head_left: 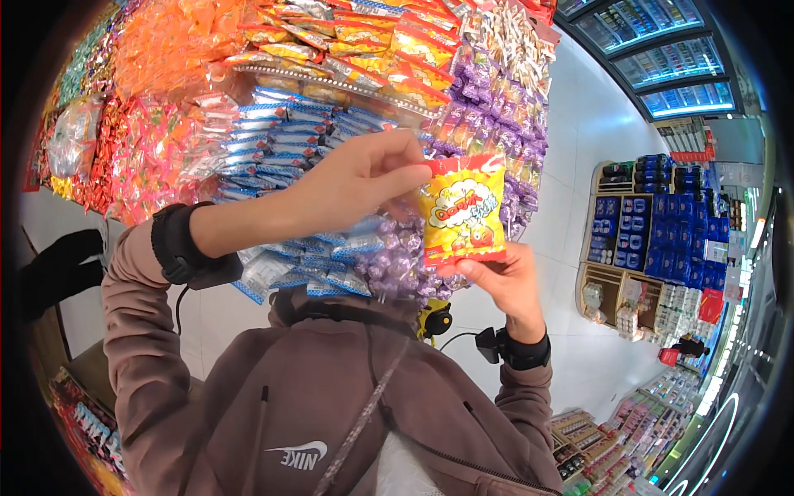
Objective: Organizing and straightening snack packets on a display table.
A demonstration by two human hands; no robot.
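A small yellow candy bag (465, 210) with red top and bottom edges is held up over the candy display. My left hand (376, 178) pinches its upper left corner between thumb and fingers. From below, my right hand (502, 279) grips the bottom edge, thumb in front. Similar yellow and red candy bags (364, 41) lie piled at the back of the display. Under my left forearm are rows of blue and white packets (273, 136), and purple wrapped candies (405, 248) sit just behind the held bag.
Orange wrapped candies (169, 50) and pink wrapped candies (157, 136) fill the display's left side. A clear divider strip (339, 87) edges the yellow bags. To the right, across a white tiled floor (566, 310), stand a shelf of blue packages (682, 236) and lit coolers (653, 54).
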